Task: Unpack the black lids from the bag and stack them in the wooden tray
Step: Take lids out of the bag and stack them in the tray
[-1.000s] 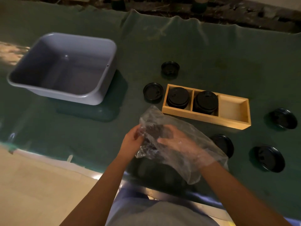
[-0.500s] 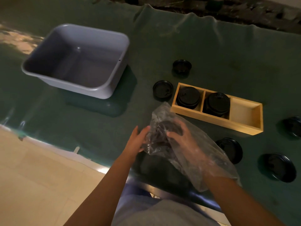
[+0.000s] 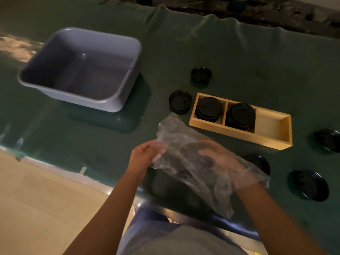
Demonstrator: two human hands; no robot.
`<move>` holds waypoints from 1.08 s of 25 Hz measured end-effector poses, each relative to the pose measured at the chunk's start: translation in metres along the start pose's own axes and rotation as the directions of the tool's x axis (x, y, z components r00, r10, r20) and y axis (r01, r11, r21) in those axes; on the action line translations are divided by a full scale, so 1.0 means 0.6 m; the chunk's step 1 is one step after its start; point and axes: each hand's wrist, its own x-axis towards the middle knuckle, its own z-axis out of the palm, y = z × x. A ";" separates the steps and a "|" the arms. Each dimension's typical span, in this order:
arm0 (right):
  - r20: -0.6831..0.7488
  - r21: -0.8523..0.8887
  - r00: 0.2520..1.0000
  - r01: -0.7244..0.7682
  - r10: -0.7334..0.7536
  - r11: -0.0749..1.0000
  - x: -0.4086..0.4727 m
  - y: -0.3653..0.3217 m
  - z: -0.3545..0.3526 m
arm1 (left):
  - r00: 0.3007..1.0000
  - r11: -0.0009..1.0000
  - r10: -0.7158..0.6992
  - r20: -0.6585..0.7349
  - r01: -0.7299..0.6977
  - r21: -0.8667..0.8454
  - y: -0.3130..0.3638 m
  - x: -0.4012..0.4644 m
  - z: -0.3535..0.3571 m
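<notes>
A clear plastic bag (image 3: 176, 133) is held above the table's near edge. My right hand (image 3: 219, 159) is inside the bag, its fingers curled over black lids (image 3: 191, 153) seen dimly through the plastic. From outside, my left hand (image 3: 145, 155) pinches the bag's left side. Behind the bag lies the wooden tray (image 3: 272, 142) with three compartments. Stacks of black lids fill the left compartment (image 3: 208, 109) and the middle one (image 3: 240, 115); the right compartment holds nothing.
An empty grey plastic tub (image 3: 81, 70) stands at the left on the green cloth. Loose black lids lie around the tray: two to its left and behind (image 3: 180, 102) (image 3: 201, 74), and several to the right (image 3: 311, 184) (image 3: 329, 139) (image 3: 257, 161).
My left hand has closed on the bag's side. My right hand has shifted slightly inside the bag. The whole view has drifted as my head moved.
</notes>
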 end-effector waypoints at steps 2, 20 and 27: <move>-0.089 0.140 0.995 -0.026 0.039 0.990 -0.011 0.001 -0.012 | 0.996 0.989 -0.086 0.012 0.087 -0.121 0.008 0.007 -0.027; -0.228 -0.419 0.973 -0.070 -0.030 0.905 -0.142 0.099 -0.145 | 0.797 -0.176 -0.073 0.599 -0.602 0.779 -0.090 0.028 0.099; -0.500 0.026 0.836 0.275 -0.226 0.961 -0.225 0.027 -0.205 | 0.848 -0.163 -0.041 0.528 -0.527 0.834 -0.048 -0.013 0.127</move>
